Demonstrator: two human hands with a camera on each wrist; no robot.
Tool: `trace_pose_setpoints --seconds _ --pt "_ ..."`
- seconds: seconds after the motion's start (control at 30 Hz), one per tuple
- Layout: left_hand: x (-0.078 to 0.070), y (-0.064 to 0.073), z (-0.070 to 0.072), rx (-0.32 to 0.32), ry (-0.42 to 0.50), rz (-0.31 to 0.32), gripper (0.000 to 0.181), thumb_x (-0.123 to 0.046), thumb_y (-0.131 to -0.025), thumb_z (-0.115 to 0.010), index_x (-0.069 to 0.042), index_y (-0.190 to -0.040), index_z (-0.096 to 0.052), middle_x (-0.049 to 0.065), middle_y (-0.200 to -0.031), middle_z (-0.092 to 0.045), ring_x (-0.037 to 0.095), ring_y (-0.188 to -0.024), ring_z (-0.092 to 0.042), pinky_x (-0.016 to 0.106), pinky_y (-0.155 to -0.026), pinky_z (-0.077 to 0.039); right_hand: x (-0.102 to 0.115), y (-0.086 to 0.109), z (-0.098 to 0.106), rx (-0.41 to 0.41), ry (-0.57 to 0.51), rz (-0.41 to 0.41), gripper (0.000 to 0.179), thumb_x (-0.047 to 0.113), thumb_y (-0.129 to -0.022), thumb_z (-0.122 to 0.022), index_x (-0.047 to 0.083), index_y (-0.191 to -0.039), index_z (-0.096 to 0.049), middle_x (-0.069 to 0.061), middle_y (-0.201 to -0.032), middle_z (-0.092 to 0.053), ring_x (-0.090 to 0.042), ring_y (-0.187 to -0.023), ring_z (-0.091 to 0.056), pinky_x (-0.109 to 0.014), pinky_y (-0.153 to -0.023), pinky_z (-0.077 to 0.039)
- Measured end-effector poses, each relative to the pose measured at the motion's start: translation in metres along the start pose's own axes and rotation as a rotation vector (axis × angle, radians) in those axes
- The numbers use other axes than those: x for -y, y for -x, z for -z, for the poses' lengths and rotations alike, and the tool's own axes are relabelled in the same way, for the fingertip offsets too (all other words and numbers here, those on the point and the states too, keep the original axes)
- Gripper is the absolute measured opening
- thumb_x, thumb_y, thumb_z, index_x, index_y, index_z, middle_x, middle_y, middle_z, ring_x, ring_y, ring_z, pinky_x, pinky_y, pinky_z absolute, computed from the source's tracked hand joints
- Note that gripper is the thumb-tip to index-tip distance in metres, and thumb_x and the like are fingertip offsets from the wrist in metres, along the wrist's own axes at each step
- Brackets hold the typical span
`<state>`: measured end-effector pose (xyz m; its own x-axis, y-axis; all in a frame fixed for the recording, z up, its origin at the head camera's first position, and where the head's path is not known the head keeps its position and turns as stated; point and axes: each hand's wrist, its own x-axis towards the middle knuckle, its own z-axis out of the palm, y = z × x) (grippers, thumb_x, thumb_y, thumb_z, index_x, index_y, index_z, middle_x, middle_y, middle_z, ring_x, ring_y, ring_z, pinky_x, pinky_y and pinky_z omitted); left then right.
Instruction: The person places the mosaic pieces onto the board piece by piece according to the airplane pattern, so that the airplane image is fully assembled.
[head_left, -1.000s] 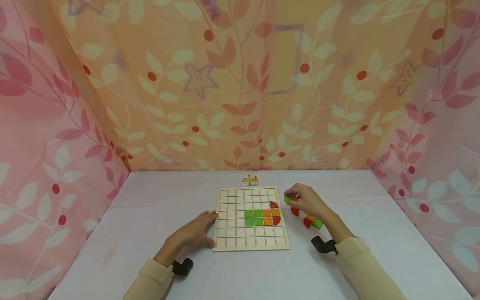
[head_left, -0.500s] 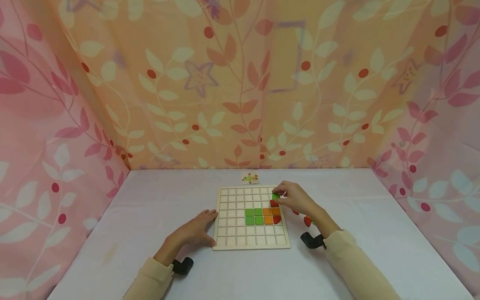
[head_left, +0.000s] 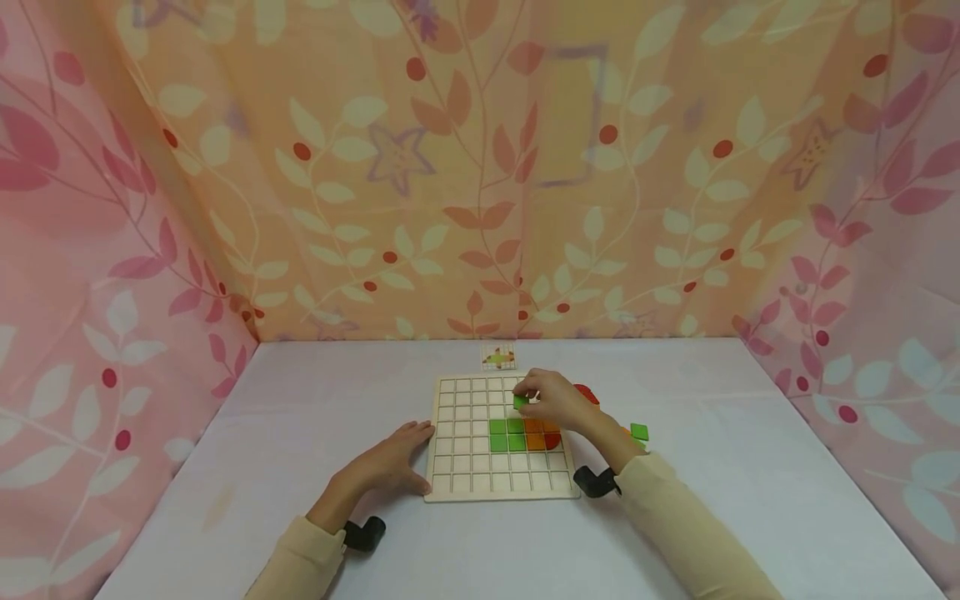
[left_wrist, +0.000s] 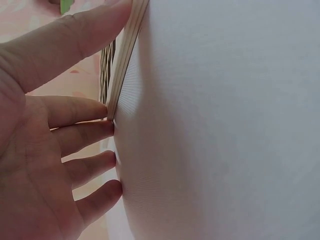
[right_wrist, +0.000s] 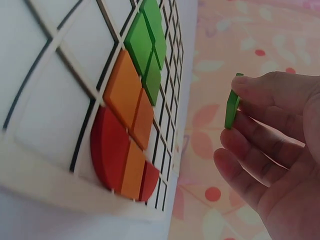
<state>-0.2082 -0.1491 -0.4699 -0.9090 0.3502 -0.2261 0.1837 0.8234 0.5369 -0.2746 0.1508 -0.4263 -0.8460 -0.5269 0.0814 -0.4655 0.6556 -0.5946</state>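
Note:
A wooden grid board (head_left: pixel 459 489) lies on the table, bearing a block of green square tiles (head_left: pixel 507 435), orange tiles (head_left: pixel 534 442) and red rounded pieces (right_wrist: pixel 109 150) toward its right side. Above the upper part of the board, my right hand (head_left: pixel 557 402) pinches a green square tile (right_wrist: pixel 231 107) between thumb and fingertips, held on edge and apart from the grid. My left hand (head_left: pixel 390 458) rests at the board's left edge, thumb and fingers fairly straight and touching its side (left_wrist: pixel 126 55). The right hand hides some of the upper right cells.
Loose pieces lie right of the board: a red one (head_left: pixel 587 393) and a green square (head_left: pixel 639 432), others partly hidden by the right forearm. A small pattern card (head_left: pixel 498 357) lies behind the board. Patterned fabric (head_left: pixel 480 167) walls the table's back and sides.
My right hand has carried the green tile leftward from beside the board to over its upper part. Loose pieces at the right have come into view. The left hand has stayed put.

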Motion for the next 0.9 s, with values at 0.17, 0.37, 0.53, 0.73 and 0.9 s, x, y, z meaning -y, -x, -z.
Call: trace_pose_setpoints --seconds 0.17,0.37,0.53,0.73,0.9 --pt "-0.002 0.003 0.001 -0.006 0.01 -0.004 0.094 -0.02 -0.067 -0.088 -0.002 -0.146 -0.042 0.011 -0.157 -0.036 0.035 -0.149 -0.023 0.055 -0.117 -0.026 0.007 -0.01 -0.013 0.031 0.02 0.001 0.027 0.01 -0.085 -0.071 0.0 -0.11 -0.072 -0.004 -0.097 -0.066 -0.019 -0.092 -0.062 -0.032 -0.085 -0.054" --pt "-0.003 0.002 0.001 -0.002 -0.002 -0.008 0.093 -0.02 -0.068 -0.088 -0.002 -0.147 -0.041 0.011 -0.157 -0.036 0.034 -0.149 -0.023 0.054 -0.117 -0.026 0.013 -0.02 -0.028 0.049 0.043 0.019 0.025 0.009 -0.084 -0.072 -0.001 -0.107 -0.072 -0.004 -0.095 -0.066 -0.015 -0.086 -0.06 -0.031 -0.083 -0.054" --pt "-0.003 0.002 0.001 -0.004 0.0 -0.001 0.093 -0.019 -0.068 -0.088 -0.002 -0.147 -0.041 0.011 -0.157 -0.036 0.034 -0.149 -0.022 0.054 -0.118 -0.025 0.014 -0.027 -0.038 0.059 0.086 0.064 0.023 0.007 -0.082 -0.07 0.0 -0.103 -0.073 -0.003 -0.09 -0.064 -0.014 -0.08 -0.055 -0.028 -0.076 -0.051" --pt "-0.003 0.002 0.003 -0.002 -0.005 -0.005 0.093 -0.019 -0.068 -0.087 -0.002 -0.147 -0.041 0.011 -0.157 -0.036 0.035 -0.149 -0.023 0.054 -0.117 -0.026 0.02 -0.033 -0.046 0.095 0.113 0.068 0.022 0.008 -0.083 -0.072 0.002 -0.103 -0.074 -0.005 -0.091 -0.065 -0.013 -0.079 -0.055 -0.028 -0.074 -0.049" --pt "-0.003 0.002 0.002 0.002 0.006 -0.005 0.093 -0.019 -0.068 -0.088 -0.002 -0.147 -0.041 0.011 -0.157 -0.036 0.034 -0.149 -0.023 0.054 -0.117 -0.026 0.023 -0.036 -0.052 0.129 0.15 0.067 0.026 0.011 -0.082 -0.075 0.003 -0.106 -0.074 -0.004 -0.094 -0.066 -0.012 -0.083 -0.057 -0.028 -0.077 -0.05"
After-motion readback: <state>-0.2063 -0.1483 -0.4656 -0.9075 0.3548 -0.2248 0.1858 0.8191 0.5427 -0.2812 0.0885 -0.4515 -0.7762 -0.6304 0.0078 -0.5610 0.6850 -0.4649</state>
